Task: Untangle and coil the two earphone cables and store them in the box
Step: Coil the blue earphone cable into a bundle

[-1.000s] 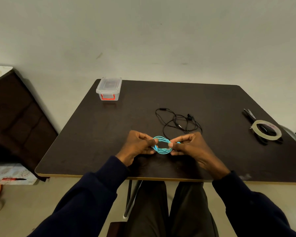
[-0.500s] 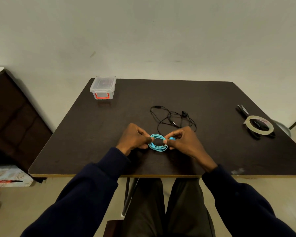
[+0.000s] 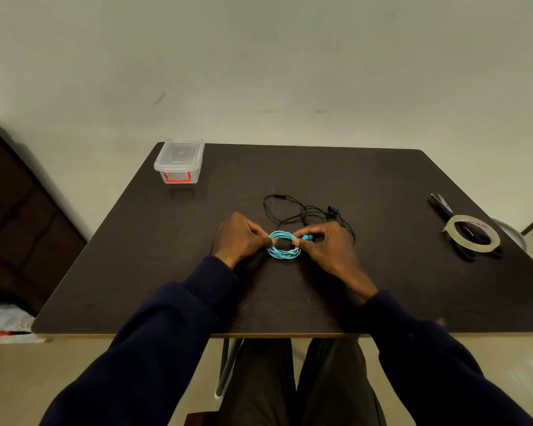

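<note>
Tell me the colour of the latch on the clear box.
Orange-red latch on the box front, clearest in the head view.

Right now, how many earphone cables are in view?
2. The blue cable, coiled, is pinched between the left hand and the right hand. The black cable lies loose on the table just behind them. None seems hidden.

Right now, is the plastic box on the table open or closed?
Closed: the clear lid sits flat on the box, with no gap visible at its rim.
</note>
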Demonstrator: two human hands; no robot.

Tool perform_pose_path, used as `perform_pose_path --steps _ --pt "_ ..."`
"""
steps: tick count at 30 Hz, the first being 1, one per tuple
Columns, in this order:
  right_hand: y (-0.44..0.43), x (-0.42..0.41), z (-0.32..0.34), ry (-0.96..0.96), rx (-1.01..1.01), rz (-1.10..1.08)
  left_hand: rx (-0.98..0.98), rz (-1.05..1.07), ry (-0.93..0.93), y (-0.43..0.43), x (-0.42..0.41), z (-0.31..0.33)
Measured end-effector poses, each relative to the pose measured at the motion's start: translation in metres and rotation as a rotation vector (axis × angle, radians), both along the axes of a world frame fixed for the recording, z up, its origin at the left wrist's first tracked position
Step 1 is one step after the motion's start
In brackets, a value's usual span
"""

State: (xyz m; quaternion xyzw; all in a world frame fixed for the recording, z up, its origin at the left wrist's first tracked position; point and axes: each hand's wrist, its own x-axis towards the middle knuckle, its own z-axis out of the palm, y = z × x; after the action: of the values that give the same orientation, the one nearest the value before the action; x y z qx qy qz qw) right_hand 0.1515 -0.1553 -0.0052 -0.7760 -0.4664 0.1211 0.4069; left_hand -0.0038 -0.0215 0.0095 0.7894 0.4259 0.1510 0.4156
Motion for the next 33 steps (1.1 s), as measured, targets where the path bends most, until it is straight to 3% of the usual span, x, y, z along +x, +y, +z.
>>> perform_pose_path --steps 13,17,21,26,33 --pt "0.01 -0.014 -0.016 -0.073 0.034 0.073 -0.026 -0.016 0.005 0.026 -0.012 -0.002" --pt "0.016 -0.018 -0.014 -0.141 0.032 0.103 -0.034 -0.008 -0.1 0.028 -0.019 -0.007" --pt "0.013 -0.014 -0.012 -0.179 0.06 0.129 0.041 -0.022 -0.25 0.022 -0.024 -0.021" --pt "0.008 -0.012 -0.017 -0.232 0.047 0.171 0.123 -0.118 -0.31 0.017 -0.025 -0.035" --pt "0.005 -0.011 -0.019 -0.272 0.026 0.225 0.432 -0.271 -0.085 0.012 -0.025 -0.031"
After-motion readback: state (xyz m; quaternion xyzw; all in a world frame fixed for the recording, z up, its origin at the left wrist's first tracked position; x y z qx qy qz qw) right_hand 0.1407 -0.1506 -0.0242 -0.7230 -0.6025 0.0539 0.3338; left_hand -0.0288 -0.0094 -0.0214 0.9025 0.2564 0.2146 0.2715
